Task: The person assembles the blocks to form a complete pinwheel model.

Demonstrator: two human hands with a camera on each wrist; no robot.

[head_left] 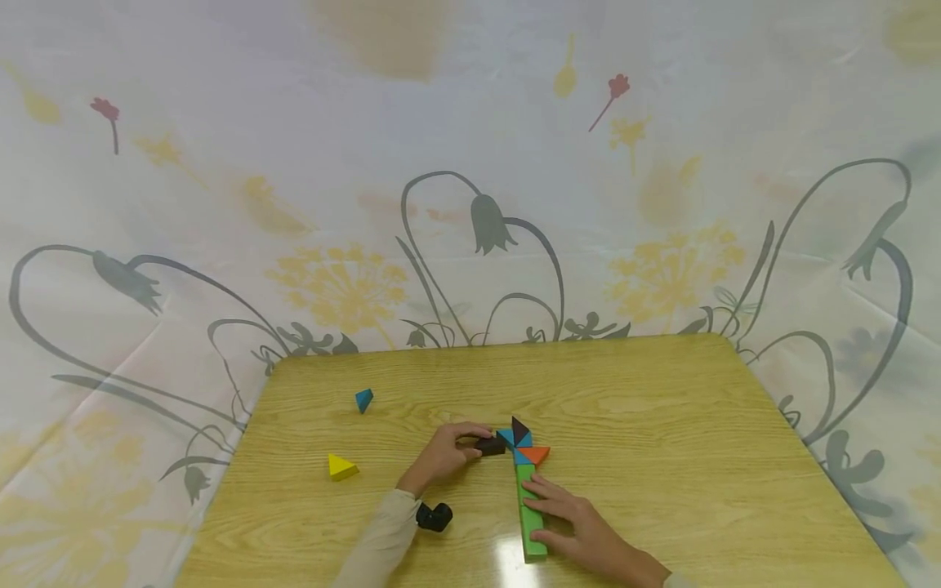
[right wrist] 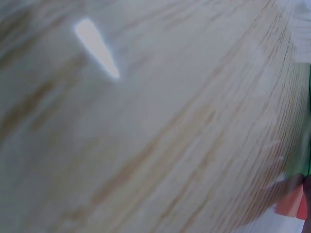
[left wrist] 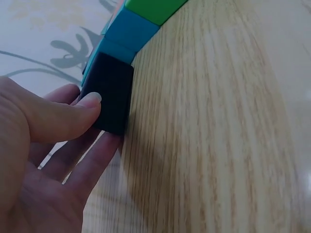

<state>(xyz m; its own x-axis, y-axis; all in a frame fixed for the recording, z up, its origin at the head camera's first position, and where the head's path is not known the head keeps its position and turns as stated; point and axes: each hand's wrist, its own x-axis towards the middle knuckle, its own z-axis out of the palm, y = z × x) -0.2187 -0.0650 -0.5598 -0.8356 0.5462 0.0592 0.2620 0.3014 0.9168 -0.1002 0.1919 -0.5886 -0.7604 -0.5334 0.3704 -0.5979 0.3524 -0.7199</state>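
Observation:
In the head view, my left hand (head_left: 441,453) pinches a black block (head_left: 491,446) between thumb and fingers. The left wrist view shows that black block (left wrist: 112,90) standing against a blue block (left wrist: 130,31). Blue triangular blocks (head_left: 523,456), an orange triangular block (head_left: 537,454) and a dark triangular block (head_left: 519,429) meet in a pinwheel shape on the table. Below them runs a column of green blocks (head_left: 531,518). My right hand (head_left: 584,527) rests its extended fingers along the column's right side. At the right wrist view's edge, only part of the green (right wrist: 302,131) shows.
A loose blue triangular block (head_left: 363,399) and a yellow triangular block (head_left: 341,467) lie to the left on the wooden table (head_left: 662,408). A black device (head_left: 434,517) sits at my left wrist. Flower-patterned cloth (head_left: 470,122) hangs behind the table.

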